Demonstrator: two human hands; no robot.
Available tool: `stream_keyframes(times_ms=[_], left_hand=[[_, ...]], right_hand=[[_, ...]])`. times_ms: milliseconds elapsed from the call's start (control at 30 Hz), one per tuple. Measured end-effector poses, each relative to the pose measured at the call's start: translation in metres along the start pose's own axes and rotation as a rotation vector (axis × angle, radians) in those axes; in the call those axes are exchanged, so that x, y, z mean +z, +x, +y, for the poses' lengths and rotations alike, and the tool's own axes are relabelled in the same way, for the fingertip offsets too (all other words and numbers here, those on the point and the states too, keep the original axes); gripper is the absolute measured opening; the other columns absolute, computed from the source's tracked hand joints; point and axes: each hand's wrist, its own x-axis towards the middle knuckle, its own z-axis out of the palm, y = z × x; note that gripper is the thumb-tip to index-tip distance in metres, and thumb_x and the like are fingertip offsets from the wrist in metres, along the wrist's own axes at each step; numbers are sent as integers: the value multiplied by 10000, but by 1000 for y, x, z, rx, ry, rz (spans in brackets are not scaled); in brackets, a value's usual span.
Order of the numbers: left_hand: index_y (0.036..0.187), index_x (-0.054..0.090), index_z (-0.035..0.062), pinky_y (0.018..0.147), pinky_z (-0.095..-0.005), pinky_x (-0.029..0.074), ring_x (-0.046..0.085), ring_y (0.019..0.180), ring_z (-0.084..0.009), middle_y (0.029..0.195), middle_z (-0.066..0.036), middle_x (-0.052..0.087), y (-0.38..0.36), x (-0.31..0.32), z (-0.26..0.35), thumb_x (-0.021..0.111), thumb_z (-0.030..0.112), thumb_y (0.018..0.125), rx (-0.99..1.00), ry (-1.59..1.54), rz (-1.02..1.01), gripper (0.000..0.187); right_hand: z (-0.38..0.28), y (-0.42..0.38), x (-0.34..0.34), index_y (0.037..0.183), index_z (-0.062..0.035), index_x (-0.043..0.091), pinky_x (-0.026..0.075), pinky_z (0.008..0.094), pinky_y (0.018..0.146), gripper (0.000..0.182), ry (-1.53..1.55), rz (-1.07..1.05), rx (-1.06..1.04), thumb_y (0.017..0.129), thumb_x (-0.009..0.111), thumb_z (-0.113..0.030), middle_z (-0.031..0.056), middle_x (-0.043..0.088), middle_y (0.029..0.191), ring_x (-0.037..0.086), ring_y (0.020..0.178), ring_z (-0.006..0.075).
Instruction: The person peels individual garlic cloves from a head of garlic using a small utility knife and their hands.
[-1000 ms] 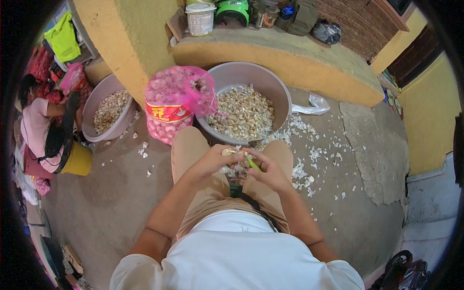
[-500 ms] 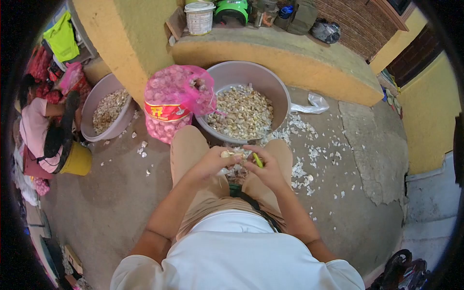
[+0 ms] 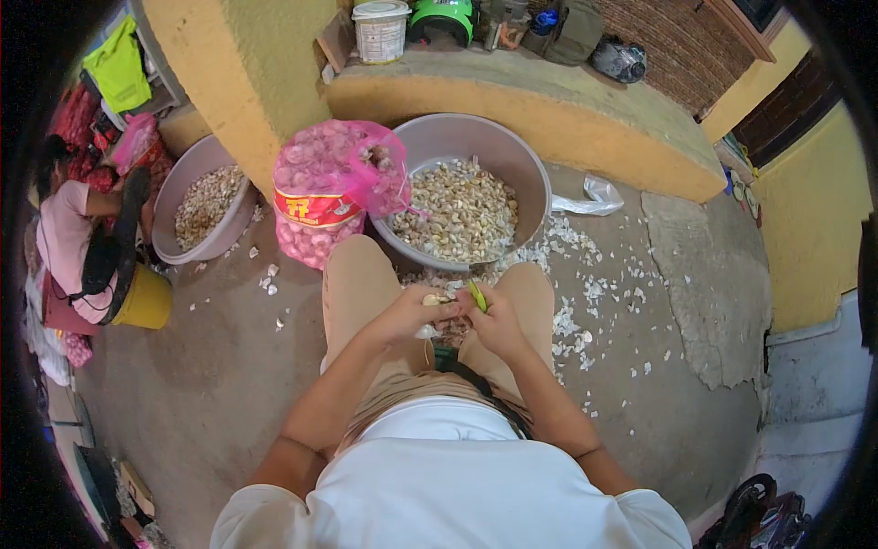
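Observation:
Between the knees, my left hand (image 3: 413, 314) is closed around a pale garlic piece (image 3: 434, 299). My right hand (image 3: 494, 320) grips a small yellow-green tool (image 3: 477, 296), and its fingers meet those of my left hand. Just past my knees stands a wide grey basin (image 3: 541, 183) holding many garlic cloves (image 3: 457, 206). Leaning at its left side is a pink mesh bag (image 3: 315, 169) of garlic bulbs, with a red and yellow label. Loose white skins (image 3: 453, 334) show below my hands.
A second basin (image 3: 240, 220) of cloves stands at the left, beside a seated person in pink (image 3: 69, 242) and a yellow bucket (image 3: 146, 300). Garlic skins (image 3: 567, 320) litter the floor at right. A low ledge (image 3: 585, 123) behind carries a white bucket (image 3: 380, 35) and a green helmet (image 3: 441, 20).
My hands have drawn closer together. The yellow-green tool has shifted slightly left and up, now more upright, as my right fingers close in on my left hand.

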Motion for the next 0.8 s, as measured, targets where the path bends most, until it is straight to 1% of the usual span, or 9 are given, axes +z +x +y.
stream_keyframes(times_ms=[33,133,233,333,467,533,567,633,800], left_hand=[[807,580,25,492,-205,351,461,559,-66,637,14,517,1,0,-1,628,242,755,-8,-35,-19,228],[826,574,26,496,-205,352,461,560,-69,644,10,515,-4,3,1,622,237,759,-52,-71,-34,227],[864,561,26,507,-206,356,462,567,-70,663,5,518,-4,6,2,611,232,767,-41,-130,-22,233],[897,550,27,520,-208,362,464,582,-70,684,3,525,-4,5,4,601,237,775,-22,-164,-8,249],[909,550,31,541,-209,374,472,609,-68,706,6,534,-2,4,5,595,244,780,27,-130,-4,252],[907,553,34,546,-207,378,476,622,-66,718,8,535,0,-2,1,594,240,781,52,17,39,246],[906,555,35,549,-206,380,477,629,-65,724,9,535,1,-4,0,594,239,781,65,89,60,242],[899,558,37,554,-202,381,480,633,-63,729,10,538,-2,-1,5,596,241,780,24,72,56,240],[897,573,38,547,-196,376,476,628,-52,727,17,540,-2,-2,4,606,257,772,17,-7,29,254]], right_hand=[[2,-1,0,816,-19,538,369,199,496,195,62,-6,41,858,482,-202,-6,506,641,458,564,59],[1,-2,5,829,-30,557,349,188,454,212,158,90,50,862,475,-223,-14,490,605,434,510,50],[-5,-1,5,825,-33,569,326,189,417,248,263,129,159,857,481,-263,-8,483,591,403,462,49],[-9,3,-5,842,-47,572,306,182,405,205,595,80,316,841,510,-242,-15,466,572,381,455,38],[-12,4,-7,886,-47,556,280,175,381,196,628,13,305,841,510,-232,-22,462,580,365,435,39],[-18,3,-7,907,-45,549,281,170,379,187,594,-17,321,840,511,-216,-19,470,593,379,449,39],[-17,4,-5,910,-46,548,282,169,378,179,528,3,291,839,511,-207,-17,470,597,384,456,40],[-15,4,0,916,-48,546,282,167,376,165,397,46,230,837,513,-188,-14,471,604,392,470,41],[-17,3,-7,929,-57,545,286,170,380,133,587,-28,277,836,498,-140,-15,473,620,408,488,39]])
